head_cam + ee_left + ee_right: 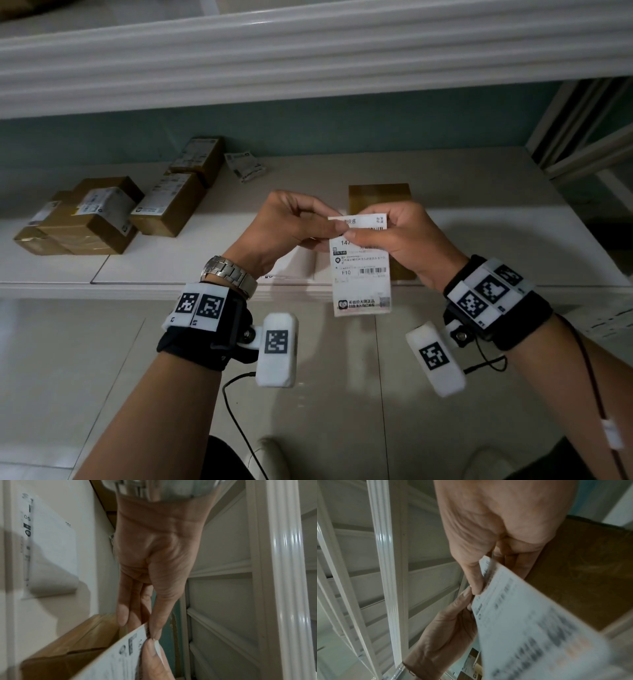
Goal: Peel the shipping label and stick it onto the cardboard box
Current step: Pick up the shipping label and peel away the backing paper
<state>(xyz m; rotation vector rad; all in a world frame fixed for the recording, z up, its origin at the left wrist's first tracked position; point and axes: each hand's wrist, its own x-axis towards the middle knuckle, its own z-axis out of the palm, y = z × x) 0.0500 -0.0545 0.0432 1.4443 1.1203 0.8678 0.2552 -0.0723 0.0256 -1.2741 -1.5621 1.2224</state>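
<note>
A white shipping label (pixel 361 270) with barcodes hangs upright in front of me, over the table's front edge. My left hand (pixel 329 228) pinches its upper left edge between thumb and fingers. My right hand (pixel 363 236) pinches the same upper part from the right, thumb on the printed face. In the left wrist view the left hand (pixel 154 632) nips the label (pixel 120 655) at its edge. The right hand (pixel 477 586) grips the label (pixel 530 628) beside the left thumb. A plain brown cardboard box (pixel 378 197) stands on the table behind the hands, partly hidden.
Several labelled cardboard boxes (pixel 89 219) are stacked at the table's left, with more (pixel 168 205) beside them. A loose label sheet (pixel 246 166) lies near the back wall. Another sheet (pixel 51 547) with a curled corner lies under my left hand. White moulding (pixel 308 51) overhangs the table (pixel 137 270).
</note>
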